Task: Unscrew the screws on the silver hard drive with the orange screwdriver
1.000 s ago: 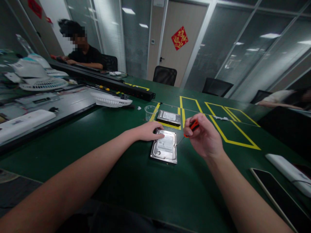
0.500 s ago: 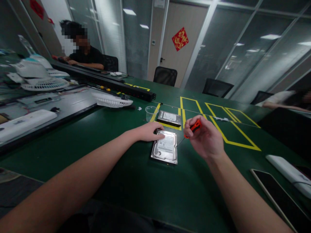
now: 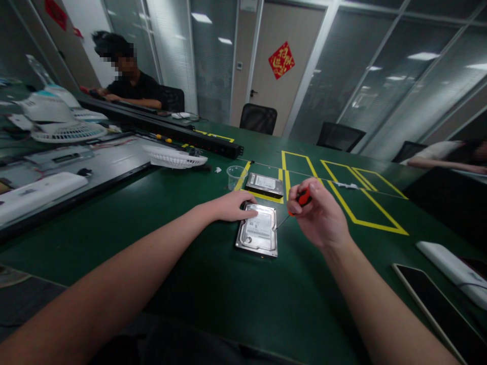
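Note:
A silver hard drive (image 3: 257,234) lies flat on the green table, its label facing up. My left hand (image 3: 232,206) grips its far left corner, with the thumb on top of the cover and the fingers over the far edge. In my right hand (image 3: 318,213) is a red and black screwdriver (image 3: 303,197), its handle wrapped by the fingers. The thin shaft slants down to the left, and its tip meets the drive's right edge. Just beyond lies a second hard drive (image 3: 264,185) inside yellow tape. Left of that one stands a clear plastic cup (image 3: 236,177).
White fan parts (image 3: 173,157) and a large flat panel (image 3: 114,163) cover the left side. A long black bar (image 3: 160,126) runs behind them. At right lie a phone (image 3: 437,304) and a white device (image 3: 452,271). One person (image 3: 131,83) sits at far left, another at far right.
The right hand has turned slightly around the screwdriver handle, while the tip stays at the drive's right edge. The left hand and both drives hold their places.

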Tool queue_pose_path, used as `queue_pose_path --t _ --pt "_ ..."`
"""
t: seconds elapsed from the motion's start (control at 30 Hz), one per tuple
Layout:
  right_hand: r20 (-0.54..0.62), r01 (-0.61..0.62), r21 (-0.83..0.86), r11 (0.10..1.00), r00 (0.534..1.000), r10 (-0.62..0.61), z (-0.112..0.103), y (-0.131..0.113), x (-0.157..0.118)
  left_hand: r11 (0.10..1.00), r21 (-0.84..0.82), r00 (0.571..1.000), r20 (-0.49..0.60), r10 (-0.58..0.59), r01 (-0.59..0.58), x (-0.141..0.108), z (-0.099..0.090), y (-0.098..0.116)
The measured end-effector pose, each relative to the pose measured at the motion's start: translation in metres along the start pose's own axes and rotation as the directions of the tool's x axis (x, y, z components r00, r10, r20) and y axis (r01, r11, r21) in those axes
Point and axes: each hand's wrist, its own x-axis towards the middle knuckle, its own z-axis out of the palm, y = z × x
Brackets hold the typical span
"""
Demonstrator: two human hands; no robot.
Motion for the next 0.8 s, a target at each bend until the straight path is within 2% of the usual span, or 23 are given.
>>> queue_pose_path --t 0.8 --pt "-0.008 0.025 0.013 1.0 1.0 -0.025 0.0 0.0027 0.002 1.0 0.013 1.0 -0.009 0.014 -0.014 0.0001 0.0 0.0016"
